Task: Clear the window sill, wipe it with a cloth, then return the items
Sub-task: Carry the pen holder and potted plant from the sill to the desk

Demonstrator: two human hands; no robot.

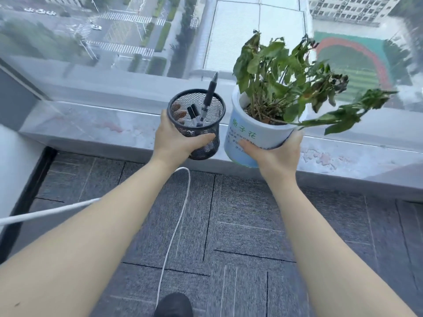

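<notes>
My left hand (174, 139) grips a black mesh pen holder (201, 131) with a few pens standing in it. My right hand (274, 154) holds a white and pale blue plant pot (247, 133) with green writing and a drooping leafy plant (293, 83). Both items hang side by side just above the front edge of the grey stone window sill (91, 126). The sill runs left to right below the window glass and shows faint reddish stains. No cloth is visible.
Grey carpet tiles (240, 236) cover the floor below the sill. A white cable (178, 216) trails across the carpet from the left. My dark shoe (174, 305) shows at the bottom edge. A white wall corner (13, 161) stands at the left.
</notes>
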